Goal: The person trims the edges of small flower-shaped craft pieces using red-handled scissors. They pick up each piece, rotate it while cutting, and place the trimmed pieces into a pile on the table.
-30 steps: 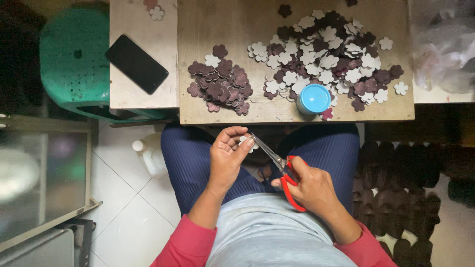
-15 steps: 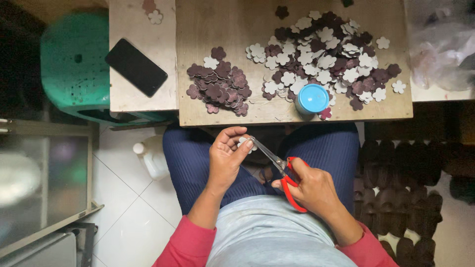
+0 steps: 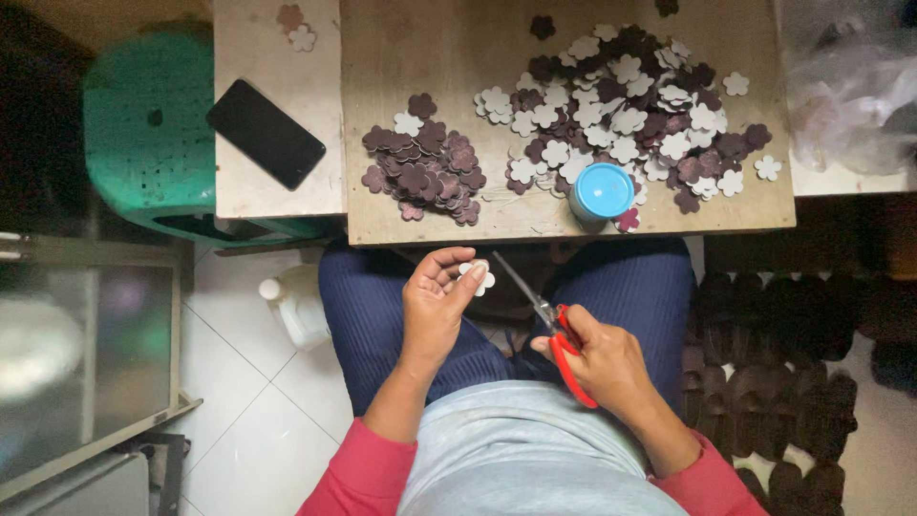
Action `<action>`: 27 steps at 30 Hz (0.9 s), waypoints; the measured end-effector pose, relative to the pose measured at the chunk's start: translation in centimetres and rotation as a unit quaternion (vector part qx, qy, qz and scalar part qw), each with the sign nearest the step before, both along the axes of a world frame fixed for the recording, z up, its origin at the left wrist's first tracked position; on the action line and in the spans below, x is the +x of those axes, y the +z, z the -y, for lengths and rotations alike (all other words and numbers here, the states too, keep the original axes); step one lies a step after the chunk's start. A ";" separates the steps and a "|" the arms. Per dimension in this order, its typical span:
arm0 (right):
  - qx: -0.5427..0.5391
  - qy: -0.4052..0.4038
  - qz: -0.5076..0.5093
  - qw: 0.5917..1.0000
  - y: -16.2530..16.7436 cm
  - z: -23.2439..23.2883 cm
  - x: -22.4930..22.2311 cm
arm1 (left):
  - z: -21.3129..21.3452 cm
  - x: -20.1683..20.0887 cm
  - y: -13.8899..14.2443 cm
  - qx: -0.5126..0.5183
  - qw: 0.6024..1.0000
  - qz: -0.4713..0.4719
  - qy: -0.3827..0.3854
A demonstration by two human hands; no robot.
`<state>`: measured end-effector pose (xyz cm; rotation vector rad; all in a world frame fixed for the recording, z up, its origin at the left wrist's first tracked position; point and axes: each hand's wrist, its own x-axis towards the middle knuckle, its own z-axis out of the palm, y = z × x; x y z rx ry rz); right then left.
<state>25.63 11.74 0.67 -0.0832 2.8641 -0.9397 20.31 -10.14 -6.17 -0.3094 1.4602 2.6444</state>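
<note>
My left hand (image 3: 435, 308) pinches a small white flower-shaped cutout (image 3: 479, 275) between thumb and fingers, above my lap. My right hand (image 3: 602, 365) grips red-handled scissors (image 3: 551, 330), whose metal blades point up and left toward the cutout, a short gap away from it. On the wooden board (image 3: 449, 57) ahead lies a small pile of dark brown flower cutouts (image 3: 425, 170) and a larger mixed pile of white and brown flower cutouts (image 3: 630, 105). A blue-lidded round container (image 3: 603, 190) stands at the board's near edge.
A black phone (image 3: 266, 133) lies on the lighter tabletop at left, beside a green plastic stool (image 3: 143, 134). A white bottle (image 3: 291, 306) stands on the tiled floor. More dark cutouts (image 3: 783, 382) lie on the floor at right. A clear plastic bag (image 3: 850, 86) sits far right.
My left hand has turned the white cutout slightly and the scissors' blades have drawn a little away from it. The piles on the board are as before.
</note>
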 end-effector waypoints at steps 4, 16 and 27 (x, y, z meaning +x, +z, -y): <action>-0.080 -0.054 0.145 0.985 -0.8 -0.7 -0.9 | -0.1 -0.3 0.3 -0.001 0.998 0.039 0.058; -0.064 -0.003 0.198 0.978 -0.9 1.1 -1.1 | -0.6 -0.6 1.9 0.064 0.996 0.046 0.032; -0.020 -0.008 0.219 0.976 -0.4 1.4 -1.3 | 0.0 -0.2 2.0 0.199 0.978 0.055 0.028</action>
